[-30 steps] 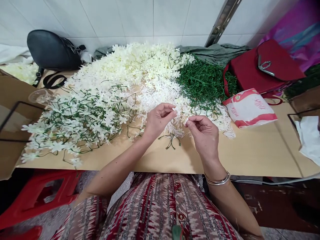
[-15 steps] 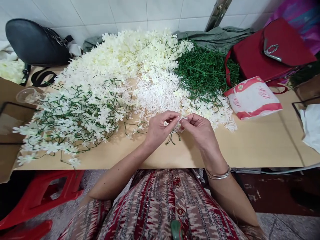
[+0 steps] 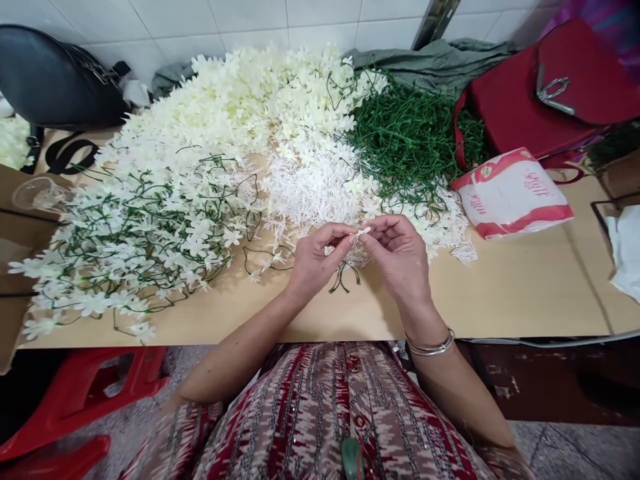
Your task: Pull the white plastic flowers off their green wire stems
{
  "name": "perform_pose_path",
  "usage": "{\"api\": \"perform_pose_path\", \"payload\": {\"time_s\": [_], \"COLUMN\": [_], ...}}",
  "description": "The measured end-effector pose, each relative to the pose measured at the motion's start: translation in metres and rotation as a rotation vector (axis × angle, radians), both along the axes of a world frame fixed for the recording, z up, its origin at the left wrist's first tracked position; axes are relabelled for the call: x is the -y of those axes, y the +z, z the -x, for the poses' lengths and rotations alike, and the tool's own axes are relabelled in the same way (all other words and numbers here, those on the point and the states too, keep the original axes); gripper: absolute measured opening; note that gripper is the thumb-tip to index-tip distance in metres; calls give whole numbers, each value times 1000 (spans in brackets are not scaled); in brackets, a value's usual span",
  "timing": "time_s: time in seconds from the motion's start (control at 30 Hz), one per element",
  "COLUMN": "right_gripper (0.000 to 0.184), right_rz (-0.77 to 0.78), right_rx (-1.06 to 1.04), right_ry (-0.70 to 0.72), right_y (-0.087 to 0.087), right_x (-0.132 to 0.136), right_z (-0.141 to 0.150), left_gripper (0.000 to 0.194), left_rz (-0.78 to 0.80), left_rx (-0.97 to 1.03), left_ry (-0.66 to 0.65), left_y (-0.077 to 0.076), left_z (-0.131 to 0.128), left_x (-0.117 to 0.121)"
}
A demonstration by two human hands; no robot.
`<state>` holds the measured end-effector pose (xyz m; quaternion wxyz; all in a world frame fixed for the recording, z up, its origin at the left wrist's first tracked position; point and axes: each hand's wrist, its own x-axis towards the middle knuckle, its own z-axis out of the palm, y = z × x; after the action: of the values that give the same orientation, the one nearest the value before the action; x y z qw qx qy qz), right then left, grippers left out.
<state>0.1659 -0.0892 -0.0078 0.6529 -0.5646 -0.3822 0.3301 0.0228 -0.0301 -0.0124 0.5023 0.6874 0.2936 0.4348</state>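
Observation:
My left hand and my right hand meet fingertip to fingertip above the table's front middle. Both are pinched on one small white flower piece. A green stem sprig lies on the table just below my left hand. Behind my hands sits a heap of white stamen pieces, with a large mound of cream flowers beyond it. Green stems with flowers fitted on them spread out to the left. A pile of bare green stems lies at the back right.
A red-and-white packet and a red bag sit at the right. A black bag is at the back left, a clear plastic cup at the left edge. White tissue lies far right. A red stool stands under the table.
My hands were apart a second ago; they have come together and now pinch the same white piece. The view has shifted slightly downward.

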Motion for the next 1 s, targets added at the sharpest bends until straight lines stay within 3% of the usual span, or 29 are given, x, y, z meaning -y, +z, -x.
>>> {"api": "perform_pose_path", "payload": {"time_s": [0.2,0.43,0.7,0.83,1.0], "right_gripper": [16,23,9,21,14], "right_rz": [95,141,19,-3,-179], "right_rx": [24,-52,103,125,502], "right_ry": [67,111,39,-21,-71], "right_y": [-1,-6,-1,-2,0], "right_x": [-4,-4,0,1,2], "right_z": [-2,3,15,15,15], "left_gripper": [23,24,20,22,27], "left_rz": [169,165,187,254,433], "left_rx": [89,47,77,139,240], "left_ry": [-34,38,75,26,-5], "left_y": [-6,-7,-5,-4,-8], "left_z": [1,4,2,2,0], "left_x": [-3,-4,-1,-2,-4]}}
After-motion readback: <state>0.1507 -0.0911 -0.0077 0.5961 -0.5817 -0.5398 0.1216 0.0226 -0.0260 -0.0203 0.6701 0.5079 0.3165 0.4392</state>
